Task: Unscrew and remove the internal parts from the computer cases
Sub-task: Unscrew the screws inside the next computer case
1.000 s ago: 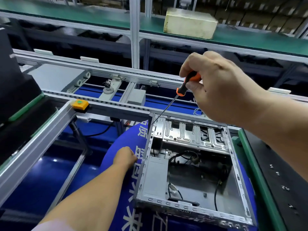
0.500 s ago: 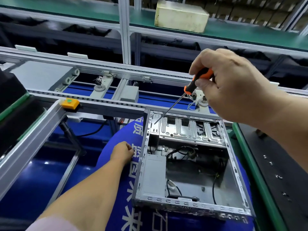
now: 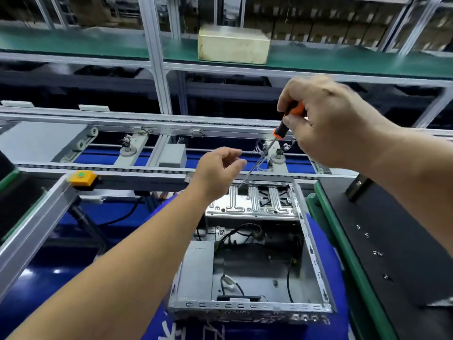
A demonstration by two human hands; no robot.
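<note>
Aluminium-framed shelving (image 3: 157,57) with green shelf mats (image 3: 343,61) stands behind a conveyor line (image 3: 137,171).

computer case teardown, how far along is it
Done: the computer case is open on top and much of its floor is bare; loose screws lie on the black mat.
In hand: the right hand grips the screwdriver, tip at the ribbed metal bracket; the left hand hovers beside the shaft.
Left: that bracket, the black cables and the grey box.

Open metal computer case (image 3: 316,253) flat on blue cloth, cables (image 3: 241,235) inside, ribbed bracket (image 3: 252,204) at far end.
</note>
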